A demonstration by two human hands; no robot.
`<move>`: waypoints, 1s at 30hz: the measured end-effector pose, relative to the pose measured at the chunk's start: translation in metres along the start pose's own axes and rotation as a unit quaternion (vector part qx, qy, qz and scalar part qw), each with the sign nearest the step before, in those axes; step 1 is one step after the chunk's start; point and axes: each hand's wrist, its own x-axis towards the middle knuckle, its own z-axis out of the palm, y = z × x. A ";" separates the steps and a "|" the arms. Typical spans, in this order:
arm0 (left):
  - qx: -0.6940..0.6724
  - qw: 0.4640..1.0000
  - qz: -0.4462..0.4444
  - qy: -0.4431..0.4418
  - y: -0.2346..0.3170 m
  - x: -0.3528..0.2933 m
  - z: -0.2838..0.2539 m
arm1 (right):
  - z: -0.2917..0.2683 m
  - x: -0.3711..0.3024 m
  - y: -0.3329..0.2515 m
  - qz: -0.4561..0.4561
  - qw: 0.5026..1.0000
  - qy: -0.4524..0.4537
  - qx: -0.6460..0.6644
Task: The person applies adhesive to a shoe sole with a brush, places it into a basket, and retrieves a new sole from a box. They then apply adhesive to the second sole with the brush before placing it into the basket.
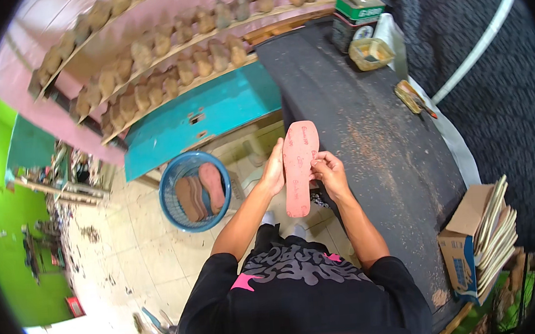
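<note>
A pinkish-red shoe insole [300,164] with dark printing is held upright in front of me, its wide rounded end away from my body. My left hand [274,171] grips its left edge, the palm side against it. On the right edge, the thumb and fingers of my right hand [331,174] pinch the insole near its middle. Below and to the left stands a round blue plastic basket [168,203]. Inside it lie brown insoles [189,198] stacked together and a pink one [211,179] beside them.
A dark cloth-covered table [369,184], strewn with reddish crumbs, runs along my right. On it are a green box [360,7], a yellowish tub [371,53], a brush-like tool [411,98] and a cardboard box of sheets [467,226]. Shelves of shoe lasts [163,43] rise above a turquoise board [203,112].
</note>
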 end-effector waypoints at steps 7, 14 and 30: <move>0.243 0.956 0.132 0.096 0.028 -0.065 -0.077 | 0.079 0.017 0.046 0.037 0.996 -0.067 -0.039; 0.204 0.948 0.181 0.164 0.068 -0.120 -0.151 | 0.173 0.028 0.101 0.082 0.985 -0.129 -0.079; 0.113 0.950 0.090 0.277 0.095 -0.217 -0.411 | 0.338 0.029 0.296 0.283 0.924 -0.173 -0.189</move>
